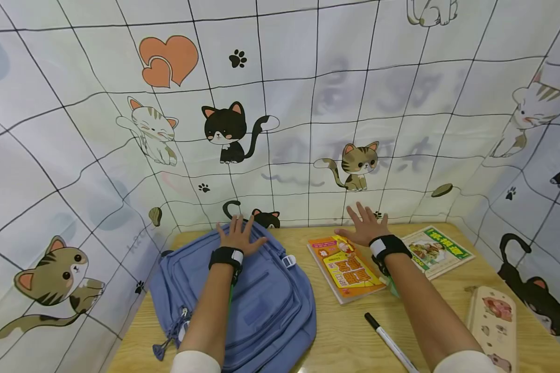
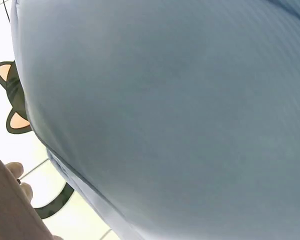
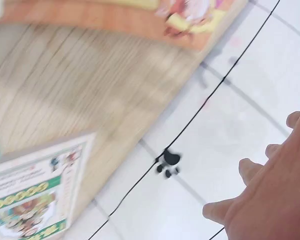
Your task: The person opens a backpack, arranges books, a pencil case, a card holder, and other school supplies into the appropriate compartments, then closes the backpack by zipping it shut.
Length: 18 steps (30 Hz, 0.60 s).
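Nearest us: two white fabric sleeve cuffs point(image 1: 196, 362) at the lower edge. We note the left hand point(image 1: 240, 239), fingers spread, over the top of a blue fabric backpack point(image 1: 270, 290) lying on the left of a pale wood-grain table point(image 1: 340, 331); whether it touches, we cannot tell. The right hand point(image 1: 366, 228), likewise spread, is near the table's far edge, between an orange-and-yellow paper booklet point(image 1: 350, 269) and a green-and-white paper booklet point(image 1: 434, 253). We log a white, black-capped pen point(image 1: 392, 344) nearer.
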Available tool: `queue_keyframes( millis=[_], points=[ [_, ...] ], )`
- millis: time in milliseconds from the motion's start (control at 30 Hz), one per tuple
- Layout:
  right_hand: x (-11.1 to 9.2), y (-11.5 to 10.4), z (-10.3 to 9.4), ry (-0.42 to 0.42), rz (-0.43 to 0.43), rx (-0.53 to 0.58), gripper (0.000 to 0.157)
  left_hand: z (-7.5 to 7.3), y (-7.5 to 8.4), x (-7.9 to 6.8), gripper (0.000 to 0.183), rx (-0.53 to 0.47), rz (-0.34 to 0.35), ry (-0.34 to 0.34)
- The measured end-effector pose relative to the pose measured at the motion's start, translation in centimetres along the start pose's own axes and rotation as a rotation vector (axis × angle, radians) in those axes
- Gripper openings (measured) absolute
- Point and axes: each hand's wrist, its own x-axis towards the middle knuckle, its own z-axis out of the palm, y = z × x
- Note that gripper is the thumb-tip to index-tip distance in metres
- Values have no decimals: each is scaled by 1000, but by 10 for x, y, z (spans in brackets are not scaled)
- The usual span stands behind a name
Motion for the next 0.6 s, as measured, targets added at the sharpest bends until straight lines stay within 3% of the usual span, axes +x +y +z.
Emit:
queue_keyframes(
  millis=[167,333,467,600],
  points=[
    [8,-41,7,-3,-139,-29,98,-3,-5,-6,86,-31,20,-39],
    [-6,-102,16,-67,-331,-50,73,-19,8,-29,60,-100,181,-42],
    [-21,-145,28,-140,-418,-20,67,-37,21,-56,41,-144,328,29],
    [-35,-172,45,-163,-535,-38,66,-46,20,-88,35,-148,432,118]
  ],
)
